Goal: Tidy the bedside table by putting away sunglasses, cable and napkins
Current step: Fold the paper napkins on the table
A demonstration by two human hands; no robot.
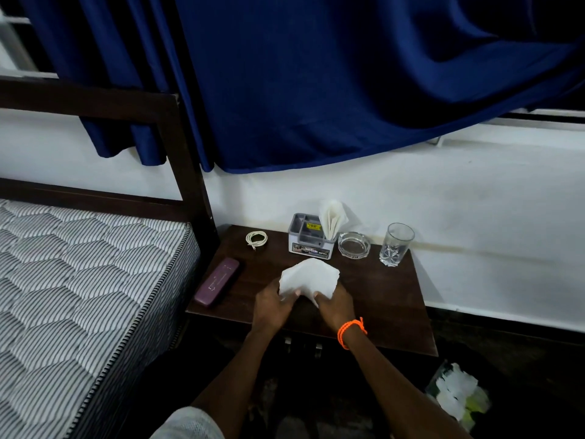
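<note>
My left hand point(274, 301) and right hand point(333, 301) pinch a fanned stack of thin white paper napkins point(308, 278), fingers point(297, 292) closed on its near edge above the dark wooden counter point(373, 289). It looks light, floppy and tearable, so grip the whole stack.

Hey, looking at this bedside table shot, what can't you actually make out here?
- Head view: whether sunglasses are inside the purple case; it is closed.
- Part of the napkins stack, covered by the left hand and right hand.
- Small print on the organiser box: too small, beyond "OPEL".
- Bag on the floor: contents dark and blurred.
- Space under the table: in shadow.
</note>
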